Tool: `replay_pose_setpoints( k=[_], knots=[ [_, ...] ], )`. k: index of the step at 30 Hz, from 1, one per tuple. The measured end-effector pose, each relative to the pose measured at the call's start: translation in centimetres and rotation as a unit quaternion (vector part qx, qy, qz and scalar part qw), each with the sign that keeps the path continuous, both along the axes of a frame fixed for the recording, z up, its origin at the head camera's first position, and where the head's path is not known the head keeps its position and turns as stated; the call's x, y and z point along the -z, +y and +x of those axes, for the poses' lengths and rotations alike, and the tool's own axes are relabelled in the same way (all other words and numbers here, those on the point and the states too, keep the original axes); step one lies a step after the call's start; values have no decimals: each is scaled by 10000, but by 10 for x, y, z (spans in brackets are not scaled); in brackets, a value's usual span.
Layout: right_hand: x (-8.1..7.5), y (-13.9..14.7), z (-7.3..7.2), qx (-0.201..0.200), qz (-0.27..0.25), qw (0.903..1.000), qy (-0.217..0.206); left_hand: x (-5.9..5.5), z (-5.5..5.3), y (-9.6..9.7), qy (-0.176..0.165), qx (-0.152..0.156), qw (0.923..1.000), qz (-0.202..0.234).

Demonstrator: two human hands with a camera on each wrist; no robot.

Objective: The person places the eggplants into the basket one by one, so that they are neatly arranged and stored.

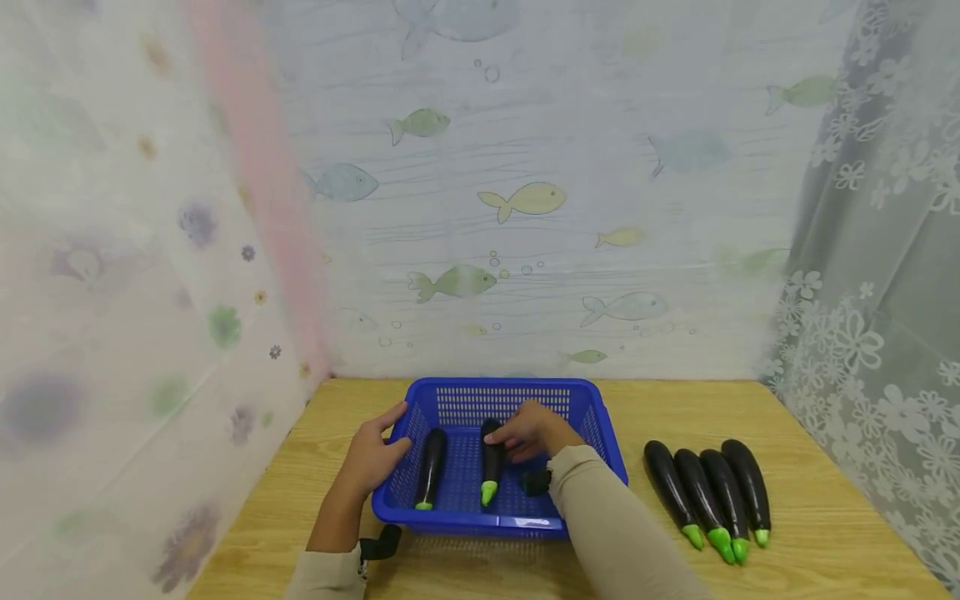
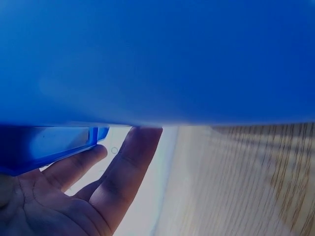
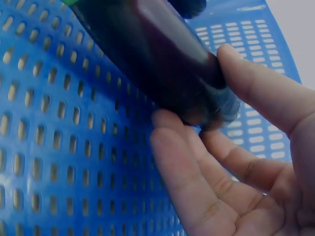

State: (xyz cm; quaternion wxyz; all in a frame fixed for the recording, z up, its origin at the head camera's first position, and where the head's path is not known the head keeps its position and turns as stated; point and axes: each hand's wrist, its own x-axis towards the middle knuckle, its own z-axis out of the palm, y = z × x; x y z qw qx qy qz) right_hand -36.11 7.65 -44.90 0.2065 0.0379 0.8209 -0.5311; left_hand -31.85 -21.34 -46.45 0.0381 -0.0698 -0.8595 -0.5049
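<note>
A blue plastic basket (image 1: 480, 523) stands on the table with two dark eggplants inside. My right hand (image 1: 534, 429) reaches into it and holds the rounded end of one eggplant (image 1: 491, 467), thumb on one side and fingers on the other. In the right wrist view this eggplant (image 3: 152, 54) slants across the perforated basket floor. The other eggplant (image 1: 431, 469) lies to the left, its green stem end toward me. My left hand (image 1: 371, 454) rests at the basket's left rim, its fingers extended; in the left wrist view the fingers (image 2: 125, 177) reach up beside the blue wall.
Several more eggplants (image 1: 708, 500) lie side by side on the wooden table (image 1: 675, 408), right of the basket. A fish-patterned curtain (image 1: 525, 250) hangs behind the table, with a floral sheet (image 1: 187, 333) at the left and a lacy one (image 1: 862, 350) at the right.
</note>
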Motion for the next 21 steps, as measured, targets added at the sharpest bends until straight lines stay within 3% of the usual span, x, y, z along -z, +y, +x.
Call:
replay_pose_setpoints(
  k=[21],
  knots=[
    [2, -40, 2, -76, -202, 9998, 9, 1, -1, 0, 21, -73, 10000, -31]
  ],
)
